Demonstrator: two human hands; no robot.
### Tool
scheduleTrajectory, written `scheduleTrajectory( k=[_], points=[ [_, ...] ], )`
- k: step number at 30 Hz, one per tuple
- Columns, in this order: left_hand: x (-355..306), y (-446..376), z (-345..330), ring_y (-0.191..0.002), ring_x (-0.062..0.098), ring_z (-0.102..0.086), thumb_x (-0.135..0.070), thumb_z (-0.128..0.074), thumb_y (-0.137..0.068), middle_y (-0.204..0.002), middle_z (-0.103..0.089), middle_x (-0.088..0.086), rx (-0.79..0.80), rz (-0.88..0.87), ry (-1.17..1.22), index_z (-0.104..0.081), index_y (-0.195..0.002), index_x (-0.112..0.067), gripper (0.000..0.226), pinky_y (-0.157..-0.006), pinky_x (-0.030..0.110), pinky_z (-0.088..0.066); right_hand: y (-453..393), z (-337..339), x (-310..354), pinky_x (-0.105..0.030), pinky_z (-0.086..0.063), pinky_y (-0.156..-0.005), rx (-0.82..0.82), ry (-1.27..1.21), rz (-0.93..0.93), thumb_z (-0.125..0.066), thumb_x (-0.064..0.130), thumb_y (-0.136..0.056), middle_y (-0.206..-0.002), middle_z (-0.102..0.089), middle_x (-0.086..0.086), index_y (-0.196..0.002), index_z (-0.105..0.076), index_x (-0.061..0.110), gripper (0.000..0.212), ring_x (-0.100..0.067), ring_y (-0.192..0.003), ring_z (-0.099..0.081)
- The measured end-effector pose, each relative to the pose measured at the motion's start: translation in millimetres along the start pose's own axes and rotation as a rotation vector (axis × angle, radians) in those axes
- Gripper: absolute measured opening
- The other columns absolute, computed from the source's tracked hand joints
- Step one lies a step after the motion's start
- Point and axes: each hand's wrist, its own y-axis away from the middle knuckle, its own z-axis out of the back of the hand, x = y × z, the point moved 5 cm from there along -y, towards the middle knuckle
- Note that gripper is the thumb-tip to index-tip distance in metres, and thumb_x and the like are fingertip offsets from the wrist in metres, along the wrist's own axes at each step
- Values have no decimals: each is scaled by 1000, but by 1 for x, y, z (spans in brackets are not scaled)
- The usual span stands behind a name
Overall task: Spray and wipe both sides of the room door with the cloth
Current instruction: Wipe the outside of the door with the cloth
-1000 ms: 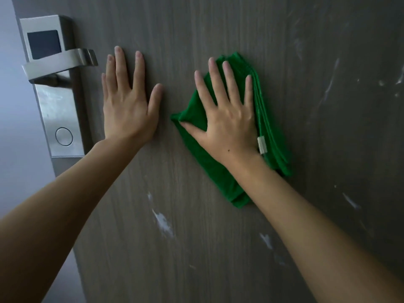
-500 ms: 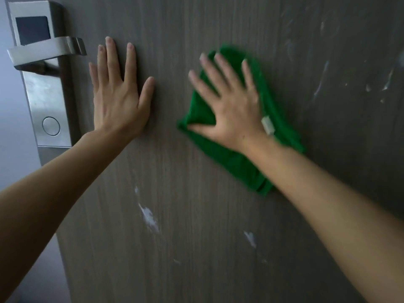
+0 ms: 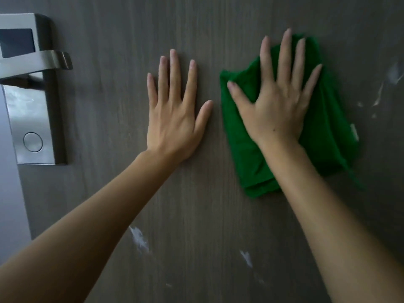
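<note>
The dark grey wood-grain door point(image 3: 113, 193) fills the view. My left hand point(image 3: 175, 119) lies flat on it with fingers straight and spread, holding nothing. Just to its right, my right hand point(image 3: 275, 106) presses a folded green cloth point(image 3: 328, 138) against the door, fingers straight and spread over the cloth. The cloth sticks out below and to the right of the hand, with a small white tag at its right edge. No spray bottle is in view.
A silver electronic lock plate with a lever handle point(image 3: 32, 88) sits at the left edge of the door. White smears point(image 3: 138, 239) mark the door below my hands, and more streaks point(image 3: 380, 95) show at the far right.
My right hand has slid the cloth to the right and turned it more upright. The view has shifted, so the lock sits further left. My left hand stays flat on the door.
</note>
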Motion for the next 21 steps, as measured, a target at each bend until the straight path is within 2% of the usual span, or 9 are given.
scheduleTrajectory(
  k=[5, 9, 12, 16, 21],
  points=[
    [-1, 1, -2, -148, 37, 3, -51, -19, -101, -160, 0, 23, -32, -14, -26, -7, -154, -9, 68, -120, 50, 3, 69, -10, 0, -59, -7, -115, 86, 23, 210, -34, 70, -86, -160, -12, -11, -153, -19, 23, 83, -31, -147, -9],
    [-2, 1, -1, -148, 38, 2, -50, -20, -101, -160, -1, 24, -46, -15, -41, -9, -154, -9, 68, -120, 51, 2, 50, -8, -1, -57, -7, -114, 74, 39, 294, -35, 73, -83, -159, -16, -10, -152, -24, 23, 86, -31, -147, -13],
    [-2, 1, -1, -148, 38, 2, -50, -20, -101, -160, -1, 24, -48, -12, -43, -9, -154, -9, 68, -120, 52, 2, -3, -3, -6, -56, -5, -115, 63, 61, 259, -27, 77, -82, -161, -12, -8, -152, -20, 27, 87, -29, -147, -9],
    [-2, 1, -1, -148, 37, 2, -50, -21, -101, -160, -1, 22, -49, -1, -41, -10, -154, -9, 68, -120, 51, 2, -78, 10, -28, -53, -4, -118, 15, 48, 115, -21, 77, -83, -161, -10, -5, -153, -16, 30, 85, -26, -148, -7],
    [-1, 1, -1, -148, 35, 3, -52, -19, -101, -160, 0, 21, -43, 0, -40, -8, -154, -11, 68, -120, 49, 3, -71, 10, -37, -53, -2, -118, -32, 12, 0, -19, 76, -86, -161, -10, -6, -154, -15, 28, 83, -27, -148, -6]
  ],
)
